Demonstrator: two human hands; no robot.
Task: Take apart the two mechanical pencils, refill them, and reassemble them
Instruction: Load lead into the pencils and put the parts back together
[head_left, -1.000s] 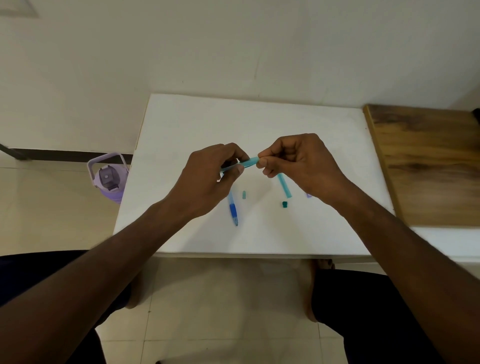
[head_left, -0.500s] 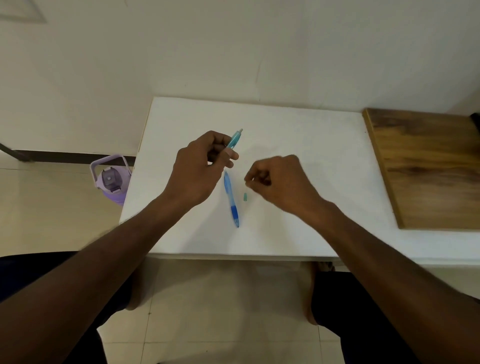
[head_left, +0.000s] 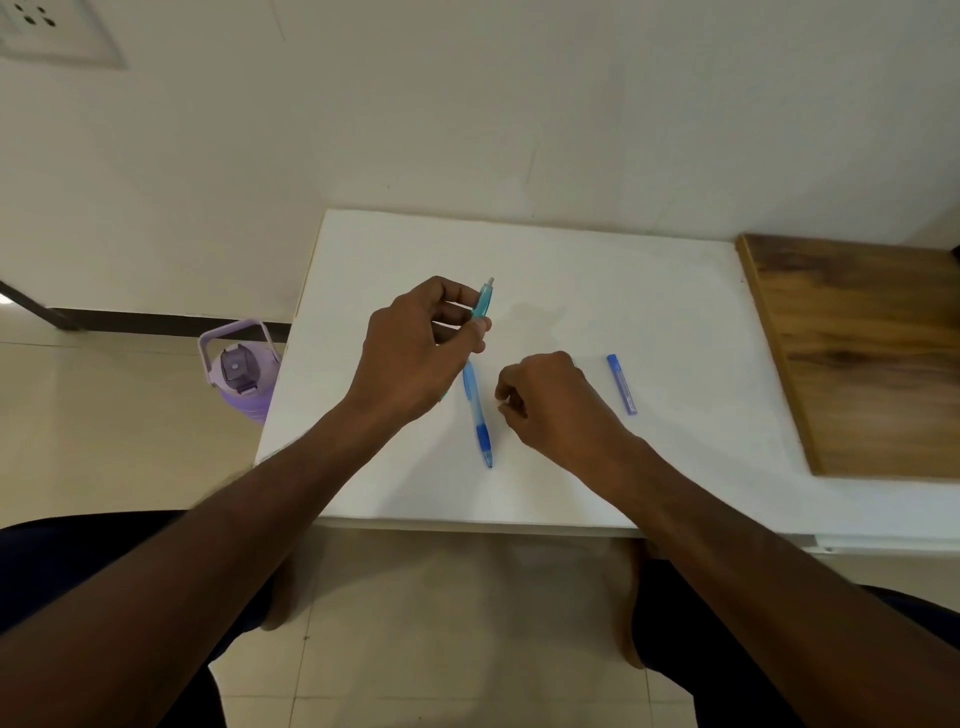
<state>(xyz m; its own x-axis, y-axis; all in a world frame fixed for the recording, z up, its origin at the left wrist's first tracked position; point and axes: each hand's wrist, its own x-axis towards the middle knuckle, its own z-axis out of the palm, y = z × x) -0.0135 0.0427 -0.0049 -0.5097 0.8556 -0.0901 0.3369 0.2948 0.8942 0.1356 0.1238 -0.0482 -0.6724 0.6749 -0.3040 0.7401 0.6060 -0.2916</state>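
Left hand (head_left: 415, 353) pinches the teal pencil (head_left: 482, 304) at centre frame, while the curled right hand (head_left: 550, 405), seemingly empty, could knock the blue pencil (head_left: 479, 415) off the worktop (head_left: 649, 312).

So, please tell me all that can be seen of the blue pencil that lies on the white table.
The blue pencil looks like translucent light blue plastic, with a darker blue grip near its tip. It lies flat on the white table, tip toward the person. It sits between the hands; its far end is hidden under the left hand, and whether they touch cannot be told. The right hand is beside it, apart.
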